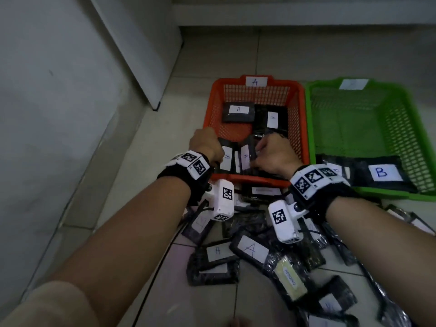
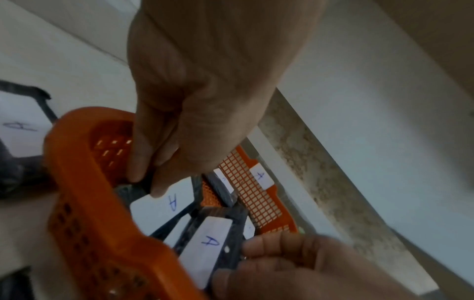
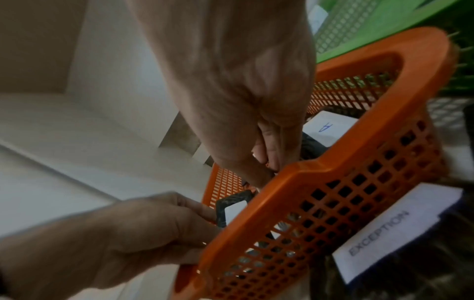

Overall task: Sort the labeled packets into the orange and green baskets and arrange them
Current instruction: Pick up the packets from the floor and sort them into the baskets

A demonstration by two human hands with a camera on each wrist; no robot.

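The orange basket [image 1: 250, 179], tagged A, stands on the floor ahead, and the green basket [image 1: 311, 128] is on its right. Both hands are inside the orange basket at its near wall. My left hand [image 1: 207, 145] pinches the edge of a black packet labelled A [image 2: 164, 203] between thumb and fingers [image 2: 147, 183]. My right hand [image 1: 271, 154] grips another A packet [image 1: 245, 156] standing on edge beside it; its fingers [image 3: 271, 160] are curled down behind the rim. Two more A packets [image 1: 238, 112] lie flat at the basket's back. A B packet [image 1: 382, 173] lies in the green basket.
A heap of black labelled packets [image 1: 250, 249] covers the floor under my wrists, among them one marked PENDING [image 1: 291, 279] and one marked EXCEPTION [image 3: 397, 229] against the orange basket's front. A white wall and cabinet [image 1: 141, 55] rise at the left.
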